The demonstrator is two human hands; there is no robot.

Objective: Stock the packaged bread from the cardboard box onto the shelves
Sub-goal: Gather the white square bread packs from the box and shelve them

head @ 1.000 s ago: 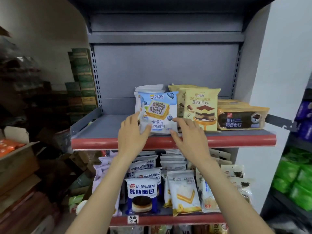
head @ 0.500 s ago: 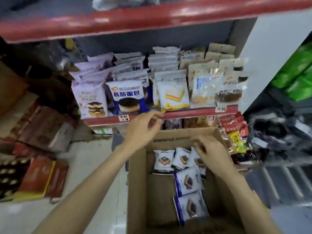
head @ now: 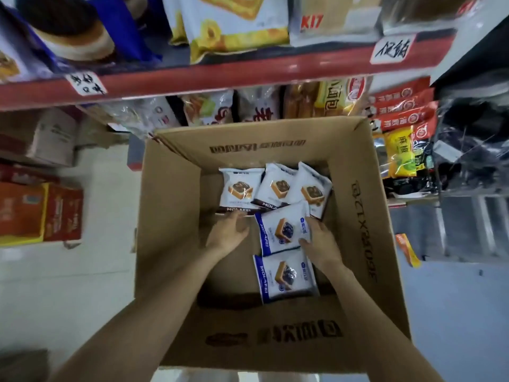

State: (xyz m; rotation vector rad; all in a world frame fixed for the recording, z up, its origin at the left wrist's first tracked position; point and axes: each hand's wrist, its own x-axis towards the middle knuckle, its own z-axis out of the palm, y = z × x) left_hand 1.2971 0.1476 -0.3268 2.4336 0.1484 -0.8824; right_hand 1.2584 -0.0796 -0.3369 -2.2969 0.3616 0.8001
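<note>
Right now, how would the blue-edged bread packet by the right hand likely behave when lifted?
The blue-edged packet looks puffy and film-wrapped, so probably light, squashy and somewhat slippery. It lies flat in the cardboard box, so rolling seems unlikely.

white-and-blue bread packets [head: 283, 230], brown cardboard box [head: 170, 216], red shelf edge [head: 248, 75]

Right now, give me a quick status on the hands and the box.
Both hands in the cardboard box. Right hand grips a blue-edged bread packet; left hand open beside it. Five packets visible. Nothing in the way.
</note>
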